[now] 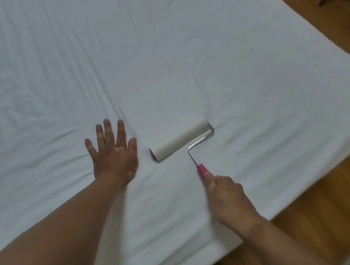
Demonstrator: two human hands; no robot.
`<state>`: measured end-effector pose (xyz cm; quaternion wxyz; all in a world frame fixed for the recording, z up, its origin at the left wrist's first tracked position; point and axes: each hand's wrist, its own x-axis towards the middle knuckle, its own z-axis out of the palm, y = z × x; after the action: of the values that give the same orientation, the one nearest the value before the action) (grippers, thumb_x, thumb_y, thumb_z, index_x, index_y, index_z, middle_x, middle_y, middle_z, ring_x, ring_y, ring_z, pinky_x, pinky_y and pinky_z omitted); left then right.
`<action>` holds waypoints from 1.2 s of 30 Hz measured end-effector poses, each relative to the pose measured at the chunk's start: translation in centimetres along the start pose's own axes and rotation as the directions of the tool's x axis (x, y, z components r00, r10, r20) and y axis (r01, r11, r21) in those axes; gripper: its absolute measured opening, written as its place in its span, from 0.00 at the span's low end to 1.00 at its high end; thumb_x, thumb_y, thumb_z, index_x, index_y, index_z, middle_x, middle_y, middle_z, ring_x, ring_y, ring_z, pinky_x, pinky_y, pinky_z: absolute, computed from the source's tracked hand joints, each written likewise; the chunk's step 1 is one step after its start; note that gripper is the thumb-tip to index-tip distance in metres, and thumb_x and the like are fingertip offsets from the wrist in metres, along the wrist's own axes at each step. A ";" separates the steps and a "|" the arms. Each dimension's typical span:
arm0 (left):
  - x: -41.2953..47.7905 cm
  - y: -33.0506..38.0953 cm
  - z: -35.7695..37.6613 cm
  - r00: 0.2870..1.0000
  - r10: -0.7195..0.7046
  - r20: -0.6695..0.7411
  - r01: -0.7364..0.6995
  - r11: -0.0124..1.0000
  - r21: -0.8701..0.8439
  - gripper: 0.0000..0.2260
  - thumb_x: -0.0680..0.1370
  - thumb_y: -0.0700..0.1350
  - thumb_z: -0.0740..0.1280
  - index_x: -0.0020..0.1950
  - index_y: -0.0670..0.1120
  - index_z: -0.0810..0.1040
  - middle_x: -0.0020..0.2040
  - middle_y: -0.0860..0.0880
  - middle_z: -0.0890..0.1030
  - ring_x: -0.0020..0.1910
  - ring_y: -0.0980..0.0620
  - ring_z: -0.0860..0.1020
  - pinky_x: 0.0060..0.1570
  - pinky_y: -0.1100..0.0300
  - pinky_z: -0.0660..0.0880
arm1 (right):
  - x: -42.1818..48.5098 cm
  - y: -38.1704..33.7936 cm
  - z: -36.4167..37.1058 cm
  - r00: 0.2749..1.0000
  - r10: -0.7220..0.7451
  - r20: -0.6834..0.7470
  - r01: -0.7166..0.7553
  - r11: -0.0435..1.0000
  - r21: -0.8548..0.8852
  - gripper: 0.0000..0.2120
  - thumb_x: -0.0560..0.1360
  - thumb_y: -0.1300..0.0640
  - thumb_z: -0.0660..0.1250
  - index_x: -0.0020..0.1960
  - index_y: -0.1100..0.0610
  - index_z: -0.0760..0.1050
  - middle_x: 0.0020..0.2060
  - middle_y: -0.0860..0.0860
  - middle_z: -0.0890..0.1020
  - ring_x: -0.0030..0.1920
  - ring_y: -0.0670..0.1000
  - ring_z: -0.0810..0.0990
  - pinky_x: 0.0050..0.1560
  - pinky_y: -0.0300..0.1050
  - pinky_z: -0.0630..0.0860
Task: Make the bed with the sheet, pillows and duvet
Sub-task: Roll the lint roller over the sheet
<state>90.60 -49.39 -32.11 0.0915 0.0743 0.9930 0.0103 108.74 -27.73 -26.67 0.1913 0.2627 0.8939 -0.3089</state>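
Head: right hand (226,194) gripping lint roller (180,137)

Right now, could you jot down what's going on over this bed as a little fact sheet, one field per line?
surface: white sheet spread over the bed, with light creases at the left
tool: lint roller, its white drum lying on the sheet
left hand: flat on the sheet, fingers spread, beside the drum, apart from it
right hand: closed on the roller's pink handle
pillows and duvet: none in view
floor: wooden boards to the right of the bed
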 end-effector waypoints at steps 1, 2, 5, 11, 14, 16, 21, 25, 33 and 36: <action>-1.0 0.5 0.1 1.000 0.005 0.004 -0.005 1.000 0.001 0.29 0.81 0.62 0.36 0.81 0.54 0.37 0.82 0.49 0.38 0.80 0.46 0.37 0.76 0.37 0.39 | -1.3 1.3 0.3 0.999 0.034 -0.014 -0.033 0.998 0.047 0.20 0.84 0.50 0.45 0.73 0.47 0.64 0.54 0.55 0.77 0.52 0.62 0.77 0.53 0.53 0.74; -2.1 1.0 0.3 1.000 0.011 0.010 -0.011 1.000 0.003 0.29 0.81 0.62 0.36 0.81 0.54 0.37 0.82 0.49 0.38 0.80 0.47 0.37 0.76 0.38 0.39 | -2.7 2.6 0.5 0.998 0.054 -0.018 -0.053 0.997 0.062 0.21 0.84 0.51 0.45 0.76 0.45 0.60 0.57 0.54 0.77 0.55 0.62 0.77 0.55 0.52 0.73; -4.8 2.3 0.9 0.999 0.031 0.023 -0.032 0.999 0.016 0.30 0.81 0.63 0.35 0.81 0.54 0.37 0.82 0.49 0.38 0.80 0.47 0.36 0.76 0.38 0.37 | -6.6 6.1 0.6 0.996 0.070 0.053 -0.073 0.995 0.061 0.32 0.78 0.32 0.36 0.57 0.47 0.72 0.46 0.51 0.77 0.50 0.60 0.77 0.48 0.50 0.69; -8.7 4.9 1.2 0.996 0.017 0.088 -0.022 0.998 0.054 0.32 0.80 0.64 0.35 0.80 0.51 0.35 0.81 0.46 0.37 0.80 0.45 0.36 0.75 0.37 0.38 | -13.2 10.9 -0.1 0.962 0.261 0.079 -0.268 0.958 0.104 0.40 0.63 0.21 0.31 0.41 0.48 0.70 0.37 0.50 0.78 0.43 0.57 0.76 0.42 0.47 0.67; -9.9 6.2 0.9 0.991 0.000 0.134 -0.006 0.999 0.045 0.31 0.81 0.63 0.38 0.81 0.50 0.37 0.81 0.45 0.37 0.80 0.44 0.37 0.75 0.37 0.39 | -15.7 12.4 -1.0 0.950 0.294 0.104 -0.303 0.948 0.095 0.42 0.60 0.20 0.29 0.41 0.47 0.70 0.37 0.48 0.79 0.39 0.54 0.77 0.40 0.49 0.69; -10.4 7.0 0.4 0.990 -0.013 0.142 0.012 1.000 0.010 0.31 0.82 0.61 0.43 0.82 0.50 0.40 0.82 0.45 0.40 0.80 0.44 0.39 0.75 0.37 0.39 | -17.2 13.1 -2.4 0.938 0.318 0.137 -0.331 0.940 0.084 0.42 0.61 0.20 0.30 0.41 0.47 0.71 0.36 0.47 0.79 0.38 0.51 0.77 0.41 0.50 0.73; -10.1 8.1 -1.3 0.992 -0.058 0.113 0.068 0.994 -0.086 0.27 0.82 0.59 0.52 0.80 0.51 0.53 0.81 0.44 0.52 0.79 0.42 0.48 0.74 0.34 0.45 | -19.8 14.5 -7.5 0.907 0.385 0.170 -0.396 0.917 0.037 0.41 0.62 0.20 0.35 0.43 0.44 0.78 0.34 0.45 0.81 0.37 0.43 0.79 0.41 0.47 0.75; -4.3 8.5 -2.8 0.997 -0.047 0.065 0.053 0.995 -0.089 0.27 0.82 0.60 0.50 0.80 0.53 0.52 0.81 0.49 0.50 0.80 0.48 0.47 0.75 0.36 0.42 | -14.7 12.3 -12.2 0.943 0.330 0.027 -0.331 0.942 0.055 0.33 0.64 0.23 0.40 0.40 0.43 0.74 0.36 0.48 0.81 0.45 0.52 0.81 0.48 0.51 0.75; 21.0 8.9 -5.5 0.999 -0.046 -0.029 0.046 0.999 0.004 0.31 0.80 0.65 0.39 0.81 0.55 0.41 0.82 0.52 0.39 0.80 0.50 0.38 0.74 0.36 0.38 | 12.3 0.2 -17.6 0.995 0.094 -0.043 -0.086 0.983 0.163 0.32 0.74 0.29 0.48 0.39 0.54 0.75 0.30 0.52 0.79 0.34 0.52 0.77 0.36 0.44 0.71; 27.2 9.7 -5.5 0.996 -0.080 -0.042 0.080 0.997 -0.001 0.33 0.79 0.66 0.36 0.81 0.53 0.40 0.82 0.51 0.38 0.80 0.48 0.38 0.74 0.34 0.38 | 23.6 -6.4 -18.9 0.996 0.019 -0.087 0.006 0.962 0.275 0.32 0.76 0.30 0.52 0.37 0.57 0.78 0.26 0.53 0.79 0.32 0.57 0.80 0.35 0.45 0.72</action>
<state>64.55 -35.76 -31.32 0.0708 0.0342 0.9969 0.0080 82.98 -11.37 -21.81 0.1140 0.3032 0.8492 -0.4171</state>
